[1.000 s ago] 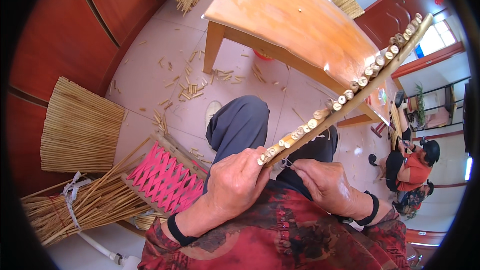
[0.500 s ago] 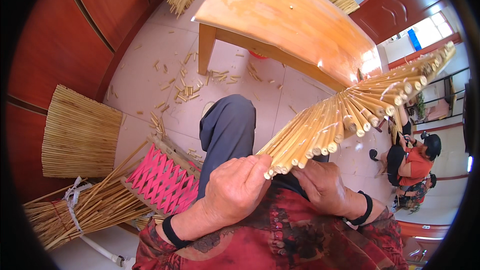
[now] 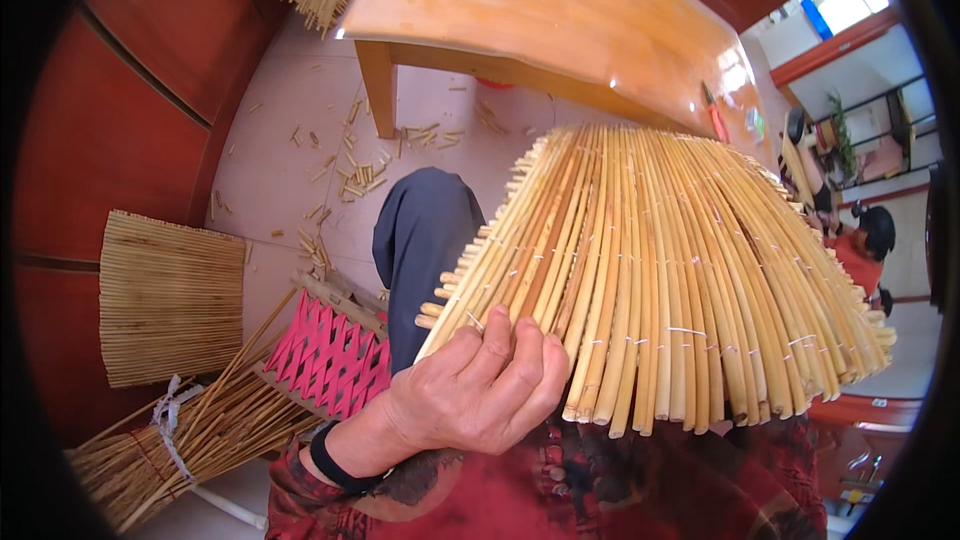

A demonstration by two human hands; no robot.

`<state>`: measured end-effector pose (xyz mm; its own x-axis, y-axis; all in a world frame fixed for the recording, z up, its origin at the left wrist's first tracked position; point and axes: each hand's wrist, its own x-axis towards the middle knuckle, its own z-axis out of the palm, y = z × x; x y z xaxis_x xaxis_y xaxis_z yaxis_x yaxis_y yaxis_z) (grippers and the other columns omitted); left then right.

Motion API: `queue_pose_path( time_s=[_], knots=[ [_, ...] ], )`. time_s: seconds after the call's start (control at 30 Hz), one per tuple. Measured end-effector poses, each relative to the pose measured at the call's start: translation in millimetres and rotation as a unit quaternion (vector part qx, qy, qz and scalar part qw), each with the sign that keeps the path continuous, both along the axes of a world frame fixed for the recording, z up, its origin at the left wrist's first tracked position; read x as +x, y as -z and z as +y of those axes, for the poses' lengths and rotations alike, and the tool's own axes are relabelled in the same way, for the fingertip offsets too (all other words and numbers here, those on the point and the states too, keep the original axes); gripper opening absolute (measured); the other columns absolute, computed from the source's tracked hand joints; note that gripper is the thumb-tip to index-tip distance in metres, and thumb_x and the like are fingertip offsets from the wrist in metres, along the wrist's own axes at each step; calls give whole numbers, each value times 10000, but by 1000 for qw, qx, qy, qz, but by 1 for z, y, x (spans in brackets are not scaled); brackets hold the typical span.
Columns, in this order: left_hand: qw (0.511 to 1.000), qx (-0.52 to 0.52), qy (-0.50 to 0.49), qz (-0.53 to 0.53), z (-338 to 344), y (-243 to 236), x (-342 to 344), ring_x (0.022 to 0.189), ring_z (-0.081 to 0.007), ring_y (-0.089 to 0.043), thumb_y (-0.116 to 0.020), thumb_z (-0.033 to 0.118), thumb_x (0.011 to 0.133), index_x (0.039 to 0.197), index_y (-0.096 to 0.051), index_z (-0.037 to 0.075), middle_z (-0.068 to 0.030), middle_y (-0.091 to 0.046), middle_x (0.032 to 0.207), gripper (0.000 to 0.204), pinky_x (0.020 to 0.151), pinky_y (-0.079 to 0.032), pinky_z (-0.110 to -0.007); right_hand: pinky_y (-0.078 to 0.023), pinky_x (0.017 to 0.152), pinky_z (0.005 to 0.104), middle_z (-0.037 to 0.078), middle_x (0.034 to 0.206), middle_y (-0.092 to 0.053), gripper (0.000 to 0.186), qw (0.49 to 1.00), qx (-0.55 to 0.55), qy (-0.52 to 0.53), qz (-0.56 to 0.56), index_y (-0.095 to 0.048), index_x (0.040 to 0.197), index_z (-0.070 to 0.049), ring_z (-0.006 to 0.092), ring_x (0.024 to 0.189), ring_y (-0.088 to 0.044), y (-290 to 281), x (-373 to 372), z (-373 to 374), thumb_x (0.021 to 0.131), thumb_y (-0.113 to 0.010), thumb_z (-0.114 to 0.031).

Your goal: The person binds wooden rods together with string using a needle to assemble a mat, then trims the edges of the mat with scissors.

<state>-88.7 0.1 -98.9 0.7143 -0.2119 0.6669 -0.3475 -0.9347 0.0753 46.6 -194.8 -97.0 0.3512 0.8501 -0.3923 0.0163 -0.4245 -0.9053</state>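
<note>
My left hand (image 3: pixel 475 395) is curled round the near edge of the reed mat (image 3: pixel 660 280), pinching its stalk ends. A second ago I saw the mat edge-on; now it has swung flat towards me, hiding my right hand, so I cannot tell its grip.

Left hand (image 3: pixel 470 395) gripping reed mat (image 3: pixel 660 270)

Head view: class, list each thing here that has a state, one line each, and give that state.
Woven mat of pale reed stalks: held up, fanned flat.
Left hand: gripping the mat's lower edge.
Right hand: hidden behind the mat.
Bundle of loose reeds: tied, lying on floor.
Pink-strapped wooden stool: standing, unoccupied.
</note>
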Motion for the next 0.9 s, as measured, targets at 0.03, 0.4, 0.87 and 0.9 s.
queue_pose_path(
  time_s=[0.03, 0.4, 0.87, 0.9],
  knots=[
    [1000, 0, 6, 7, 0, 2, 0, 683, -232, -604, -593, 88, 759, 887, -534, -9, -122, -590, 784, 171, 490, -416, -234, -459, 675, 274, 98, 879, -588, 247, 1000, 0, 5, 12, -513, 1082, -46, 184, 782, -583, 4, 1, -3, 838, -515, -81],
    [996, 69, 11, 59, -7, 5, 14, 672, -220, -579, -503, 82, 764, 896, -554, -18, -124, -552, 770, 172, 495, -404, -233, -457, 609, 247, 67, 850, -567, 220, 995, 12, 35, 98, -503, 1079, -66, 133, 712, -562, 38, 5, -25, 881, -468, -154],
    [963, 1, -54, 264, -35, 21, 65, 674, -171, -566, -528, 87, 687, 970, -508, -45, -91, -564, 802, 313, 554, -419, -264, -396, 421, 187, 27, 698, -513, 224, 964, 118, 136, 194, -509, 984, -46, 90, 486, -483, 85, 17, -17, 906, -446, -246],
    [959, 10, -56, 278, -37, 21, 69, 650, -166, -554, -527, 92, 686, 970, -507, -44, -86, -557, 789, 315, 546, -414, -267, -398, 422, 191, 26, 672, -512, 225, 952, 125, 173, 218, -512, 974, -44, 90, 476, -482, 86, 17, -17, 905, -449, -249]
  ],
)
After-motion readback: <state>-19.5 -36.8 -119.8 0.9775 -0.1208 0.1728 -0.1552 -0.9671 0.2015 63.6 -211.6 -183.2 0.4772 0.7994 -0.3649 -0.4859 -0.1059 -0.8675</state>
